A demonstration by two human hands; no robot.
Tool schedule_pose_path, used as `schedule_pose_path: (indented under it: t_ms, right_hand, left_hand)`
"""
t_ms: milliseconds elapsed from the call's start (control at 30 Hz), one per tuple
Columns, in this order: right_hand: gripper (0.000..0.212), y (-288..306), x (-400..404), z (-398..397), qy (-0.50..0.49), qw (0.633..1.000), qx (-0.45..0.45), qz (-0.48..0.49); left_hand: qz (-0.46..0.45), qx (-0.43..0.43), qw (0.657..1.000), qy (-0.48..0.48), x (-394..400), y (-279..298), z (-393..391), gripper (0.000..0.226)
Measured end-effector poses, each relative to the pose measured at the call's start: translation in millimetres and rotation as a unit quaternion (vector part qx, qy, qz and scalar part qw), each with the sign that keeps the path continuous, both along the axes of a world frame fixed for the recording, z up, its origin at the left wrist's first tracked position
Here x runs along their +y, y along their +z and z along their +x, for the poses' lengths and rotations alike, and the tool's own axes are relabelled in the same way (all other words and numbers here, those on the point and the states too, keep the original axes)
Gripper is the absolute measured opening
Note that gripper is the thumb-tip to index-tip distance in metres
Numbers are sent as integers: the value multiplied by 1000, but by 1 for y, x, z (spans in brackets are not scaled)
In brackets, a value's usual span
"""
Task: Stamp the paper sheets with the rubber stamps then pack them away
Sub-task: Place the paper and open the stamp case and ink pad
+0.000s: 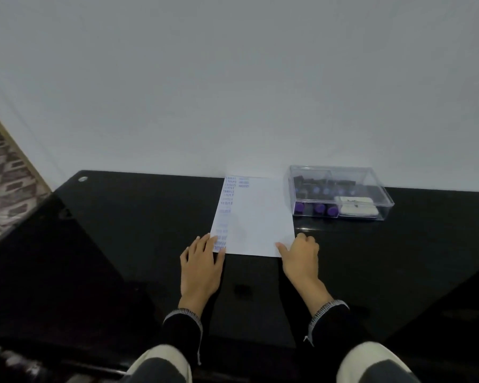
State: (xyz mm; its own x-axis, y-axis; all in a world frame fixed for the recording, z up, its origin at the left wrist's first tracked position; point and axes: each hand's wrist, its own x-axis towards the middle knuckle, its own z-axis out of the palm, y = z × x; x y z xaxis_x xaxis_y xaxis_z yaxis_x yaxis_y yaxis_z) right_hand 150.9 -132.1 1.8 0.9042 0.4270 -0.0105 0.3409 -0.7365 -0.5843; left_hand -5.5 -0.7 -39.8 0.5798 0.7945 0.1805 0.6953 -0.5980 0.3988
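The left hand (202,261) lay flat, fingers straight, on the paper's (256,217) near-left corner; the right hand (299,254), fingers curled, pinched its near-right corner.

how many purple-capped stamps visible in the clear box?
3 clearly: purple-capped rubber stamps lie side by side along the near left wall of the clear plastic box, at and. Dark shapes with bluish spots behind them may be more; too blurred to count.
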Motion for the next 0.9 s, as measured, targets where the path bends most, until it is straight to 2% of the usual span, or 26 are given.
schedule_pose_path:
  t_ms: [300,400,500,667,800,900]
  right_hand:
    - [60,5,18,0,-73,994,72,-25]
    - [55,6,21,-1,-75,994,83,-10]
    - [41,6,23,-4,-81,991,102,4]
    - [42,15,30,-9,-114,988,78,-64]
    - [50,18,38,-12,-128,977,148,79]
    - [40,16,35,-11,-157,948,211,179]
  left_hand:
    - [25,15,1000,4,1,-3,1,45]
    - [30,7,1000,1,0,-2,1,42]
    - [39,-4,999,-4,-1,-1,0,39]
    - [36,-16,999,-11,0,-3,-1,39]
    - [35,-18,999,-9,1,-4,-1,40]
    - [35,-18,999,-8,2,-5,-1,40]
